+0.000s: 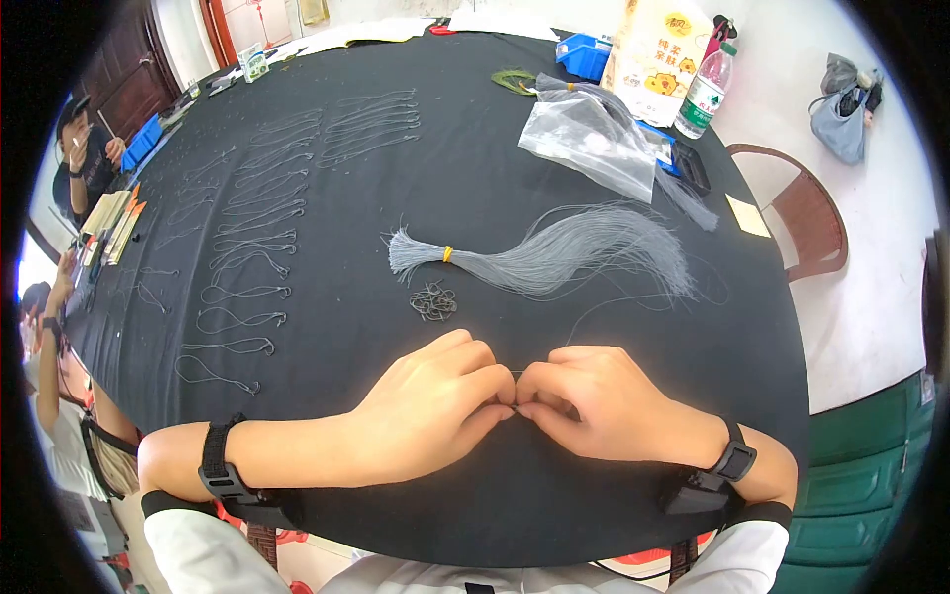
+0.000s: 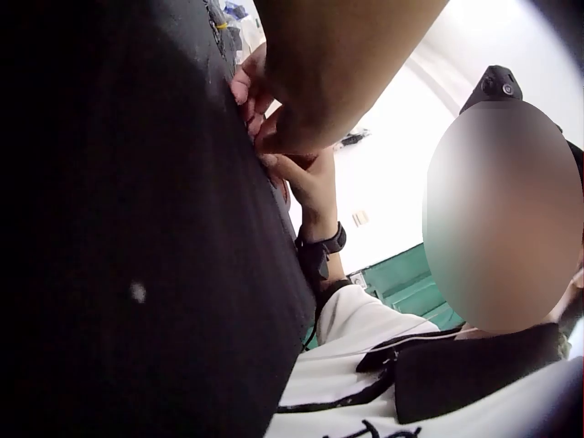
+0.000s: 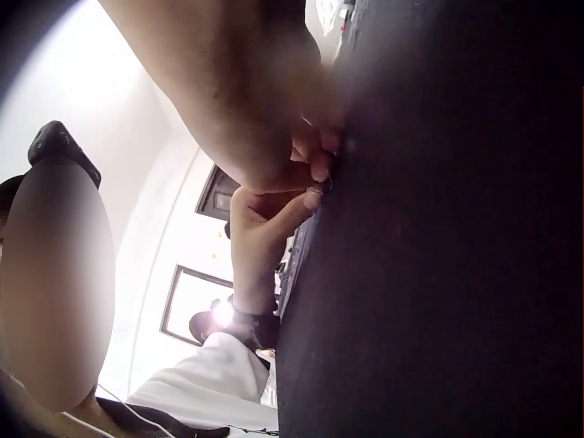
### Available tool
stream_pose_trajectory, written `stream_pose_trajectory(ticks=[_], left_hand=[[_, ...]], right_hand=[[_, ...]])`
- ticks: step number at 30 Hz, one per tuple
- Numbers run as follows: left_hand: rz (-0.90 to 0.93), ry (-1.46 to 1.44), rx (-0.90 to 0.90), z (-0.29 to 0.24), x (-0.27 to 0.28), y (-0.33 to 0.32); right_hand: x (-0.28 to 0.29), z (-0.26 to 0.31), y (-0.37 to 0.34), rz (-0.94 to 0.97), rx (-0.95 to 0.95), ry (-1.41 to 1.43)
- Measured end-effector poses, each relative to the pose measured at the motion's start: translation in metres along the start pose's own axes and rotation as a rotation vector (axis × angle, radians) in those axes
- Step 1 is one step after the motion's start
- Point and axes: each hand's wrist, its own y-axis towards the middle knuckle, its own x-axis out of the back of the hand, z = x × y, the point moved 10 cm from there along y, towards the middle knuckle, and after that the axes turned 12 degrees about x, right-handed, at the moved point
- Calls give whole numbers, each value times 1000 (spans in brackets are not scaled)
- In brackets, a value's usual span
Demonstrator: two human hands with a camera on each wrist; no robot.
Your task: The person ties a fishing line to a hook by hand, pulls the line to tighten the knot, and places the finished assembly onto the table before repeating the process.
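Observation:
In the head view my left hand and right hand meet fingertip to fingertip near the front of the black-covered table. Each pinches a thin grey cord between thumb and fingers; a strand of it runs up from behind the right hand. A tiny dark piece shows between the fingertips, its shape mostly hidden. Just beyond lies a small pile of dark hook-like pieces. Behind that pile, a long bundle of grey cords is tied with a yellow band. Both wrist views show the fingertips close over the cloth.
Rows of looped cords with dark ends lie along the left. At the back right are a plastic bag, a blue bin, a tissue pack and a water bottle. Other people sit at the far left.

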Motion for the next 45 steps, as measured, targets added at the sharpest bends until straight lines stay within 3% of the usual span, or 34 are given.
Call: stream_pose_trajectory(ticks=[5, 14, 21, 24, 28, 31, 36, 40, 45], left_hand=[[17, 16, -31, 2, -4, 2], [-41, 128, -95, -2, -6, 0], [-43, 164, -118, -3, -5, -1], [-52, 112, -118, -1, -3, -1], [-1, 25, -38, 6, -1, 1], [3, -15, -25, 6, 2, 1], [12, -79, 9, 10, 4, 2], [60, -233, 149, 19, 7, 5], [37, -235, 220, 24, 14, 2]], right_hand=[[1, -2, -1, -23, -5, 30], [15, 9, -4, 61, 21, -266], [70, 10, -16, -109, -17, -366], [93, 12, -18, -189, -90, -292], [79, -18, -29, -246, -340, 487], [85, -13, -22, -360, -315, 733], [86, 1, -5, -359, -184, 784], [84, 11, 7, -365, -146, 784], [90, 20, 18, -353, -130, 542]])
